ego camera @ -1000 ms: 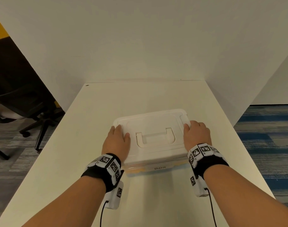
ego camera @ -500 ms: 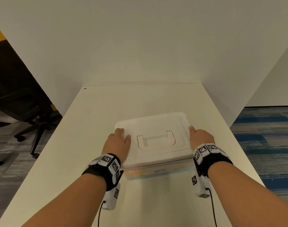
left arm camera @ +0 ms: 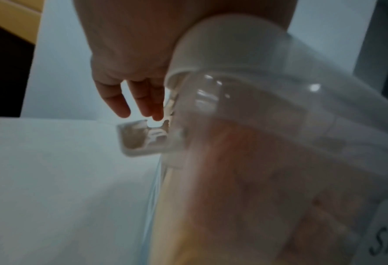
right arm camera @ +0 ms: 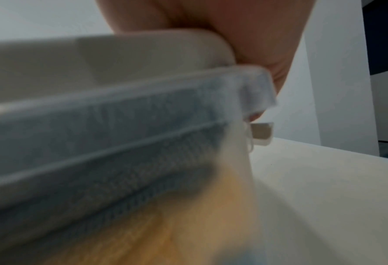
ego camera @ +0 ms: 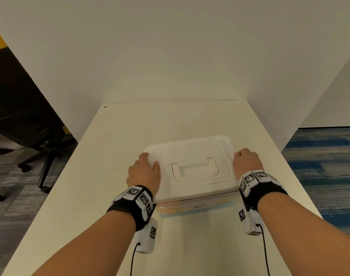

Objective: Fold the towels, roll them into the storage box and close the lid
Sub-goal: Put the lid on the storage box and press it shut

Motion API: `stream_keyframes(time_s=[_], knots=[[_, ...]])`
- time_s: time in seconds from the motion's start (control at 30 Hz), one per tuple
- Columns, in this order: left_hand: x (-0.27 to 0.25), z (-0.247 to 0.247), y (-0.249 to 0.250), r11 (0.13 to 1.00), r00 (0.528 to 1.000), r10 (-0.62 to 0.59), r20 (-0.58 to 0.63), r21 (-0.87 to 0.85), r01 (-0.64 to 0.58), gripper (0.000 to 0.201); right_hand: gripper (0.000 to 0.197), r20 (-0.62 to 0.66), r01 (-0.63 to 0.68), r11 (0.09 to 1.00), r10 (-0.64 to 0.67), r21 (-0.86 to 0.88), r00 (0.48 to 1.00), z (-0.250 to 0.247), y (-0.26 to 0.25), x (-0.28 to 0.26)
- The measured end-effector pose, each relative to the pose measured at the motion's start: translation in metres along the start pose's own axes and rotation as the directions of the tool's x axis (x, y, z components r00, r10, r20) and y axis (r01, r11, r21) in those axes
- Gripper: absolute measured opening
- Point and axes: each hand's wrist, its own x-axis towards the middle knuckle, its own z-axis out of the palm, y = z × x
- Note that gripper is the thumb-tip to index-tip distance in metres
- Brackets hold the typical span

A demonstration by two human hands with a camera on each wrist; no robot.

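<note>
The box (ego camera: 194, 206), clear-walled with a white lid (ego camera: 190, 154) seated on top, sits in the middle of the white worktop (ego camera: 130, 126), its long side facing the person. The lid's recessed handle (ego camera: 195, 168) lies flat in its centre. Through the near wall, orange and pale blue towels (ego camera: 170, 211) show inside; the right wrist view shows a grey-blue knitted towel (right arm camera: 120, 143) above an orange one (right arm camera: 165, 224) pressed against the wall.

The left hand (ego camera: 144, 172) rests on the lid's left edge, thumb on top near the handle, fingers (left arm camera: 143, 100) draped over the side. In the left wrist view those fingers hang fairly straight, their tips just above a latch (left arm camera: 140, 139) that sticks out from the box's left side; they are not closed round anything.

The right hand (ego camera: 248, 160) sits at the lid's right edge with its fingers curled down over the side. In the right wrist view the palm presses the lid corner, and a latch (right arm camera: 262, 133) juts out on that side just below a fingertip; whether the fingers actually grasp it cannot be told.

Off the worktop's left side stands a black office chair (ego camera: 30, 126); white partitions (ego camera: 170, 56) close off the far end.
</note>
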Motion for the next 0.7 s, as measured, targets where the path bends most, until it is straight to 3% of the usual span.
stream_keyframes(time_s=[0.1,0.27,0.4,0.6,0.7], knots=[[0.004,-0.003,-0.001,0.997,1.0,0.01,-0.013,-0.079,-0.011,0.049,0.034,-0.032,-0.023,0.999,0.025,0.046,0.999,-0.001,-0.004,0.0],[0.003,-0.003,-0.003,0.996,0.997,0.071,0.022,0.053,-0.072,0.048,0.033,-0.045,-0.051,0.997,0.054,0.058,0.998,-0.006,-0.006,-0.005],[-0.004,-0.002,-0.003,0.99,0.996,0.092,0.024,0.108,-0.094,0.047,0.039,-0.027,-0.051,0.997,0.05,-0.053,0.998,-0.005,-0.004,-0.017],[-0.011,-0.003,-0.002,0.973,0.997,0.074,0.026,0.218,-0.078,0.045,0.037,-0.006,-0.038,0.998,0.038,0.041,0.999,0.0,-0.001,-0.021],[-0.007,0.0,-0.001,0.97,0.996,0.089,0.009,0.227,-0.088,0.039,0.045,0.044,-0.008,0.995,0.012,-0.102,0.999,-0.001,0.001,-0.02]])
